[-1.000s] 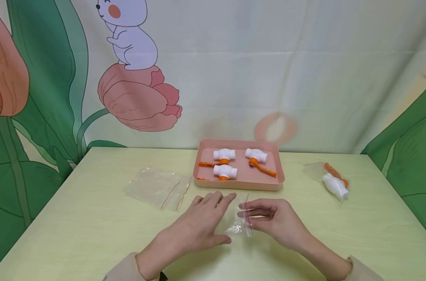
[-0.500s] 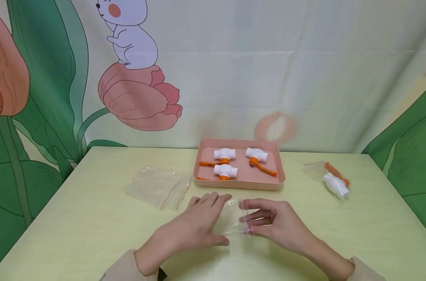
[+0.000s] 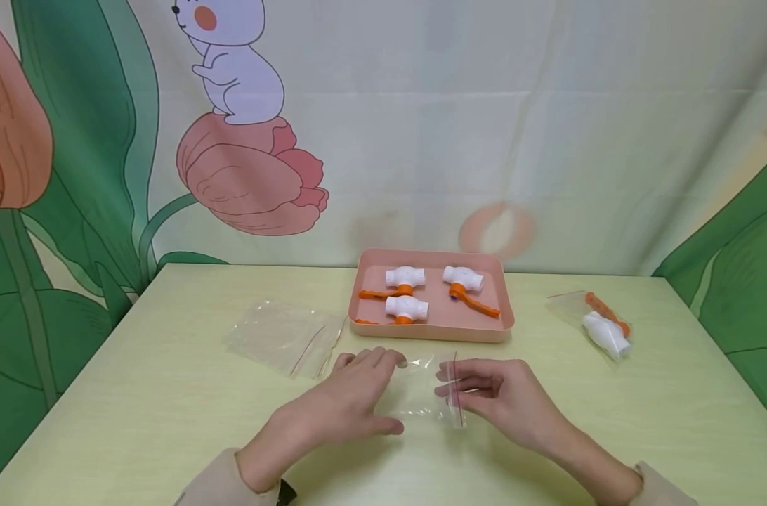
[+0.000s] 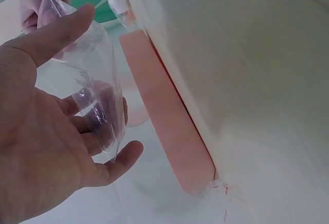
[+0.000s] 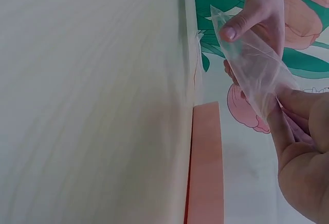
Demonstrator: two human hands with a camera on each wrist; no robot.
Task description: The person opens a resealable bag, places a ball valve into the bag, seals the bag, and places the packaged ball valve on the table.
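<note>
A clear zip-lock bag (image 3: pixel 418 388) with a red seal line is held up over the table between the two hands. My right hand (image 3: pixel 506 397) pinches it at the sealing end, thumb and fingers at the mouth. My left hand (image 3: pixel 336 400) is around the other end, fingers and thumb spread apart. In the left wrist view, the bag (image 4: pixel 95 88) lies across the left fingers, with the thumb standing away from them. The right wrist view shows the bag (image 5: pixel 252 62) stretching from the right fingertips to the left hand.
Behind the hands, a pink tray (image 3: pixel 430 332) holds white valves (image 3: pixel 464 278) with orange handles. Flat clear bags (image 3: pixel 282 337) lie to the left. A bagged valve (image 3: pixel 605 336) with an orange handle lies at the right. A printed curtain (image 3: pixel 421 140) hangs behind the table.
The bag has spread out wider between the hands. My left hand has drawn slightly left, while the right has shifted slightly right with the sealing end.
</note>
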